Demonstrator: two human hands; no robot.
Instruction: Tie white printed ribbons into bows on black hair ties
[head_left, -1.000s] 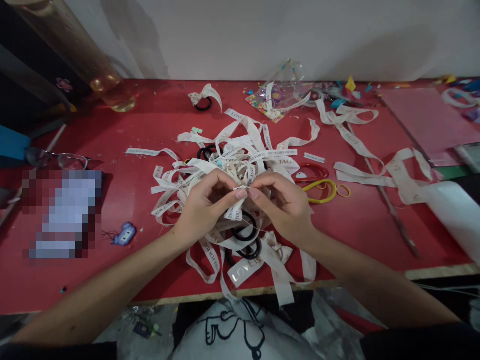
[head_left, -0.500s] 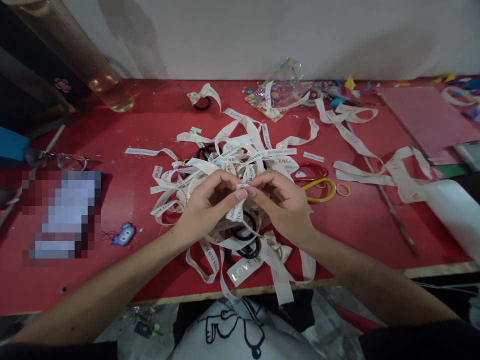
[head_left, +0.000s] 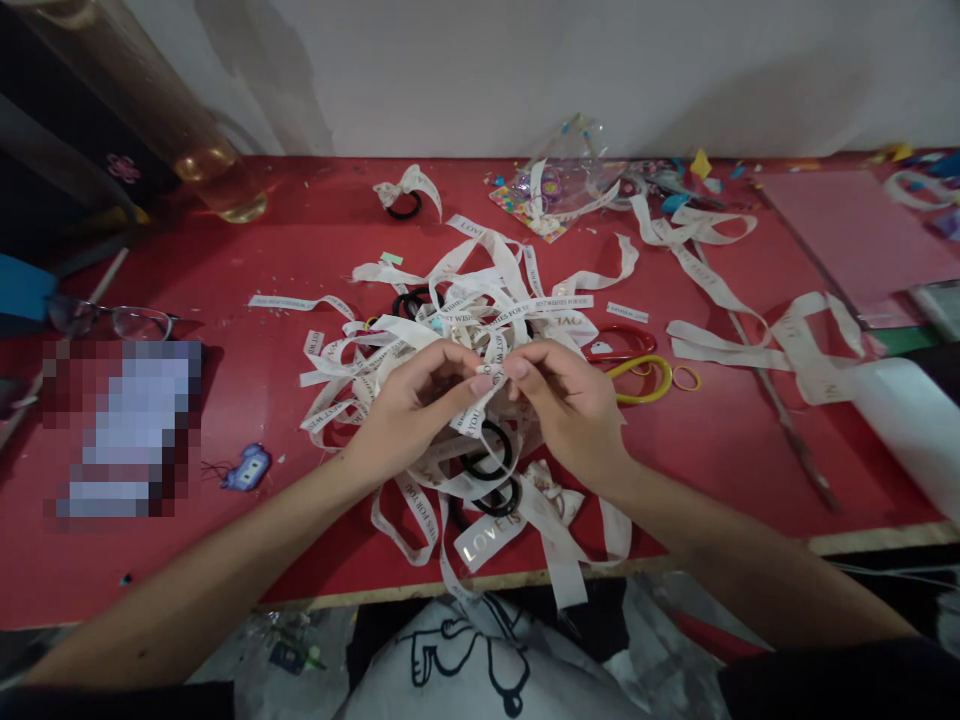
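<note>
My left hand pinches a short white printed ribbon between thumb and fingers. Against it, my right hand is closed, with its fingertips on the ribbon's gathered part. Both hands are over a tangled pile of white printed ribbons. Black hair ties lie in the pile just below the hands. A ribbon bow is near the table's front edge. Beyond the pile sits another bow on a black tie. Where the fingertips meet, the ribbon's folds are partly hidden.
Yellow-handled scissors lie right of the pile, and a clear packet behind it. At the left are glasses, a blurred phone-like object and a small blue item. Pink sheets are at the right.
The ribbon between my fingertips has become more tightly gathered. My right thumb and fingers have shifted slightly up and to the right.
</note>
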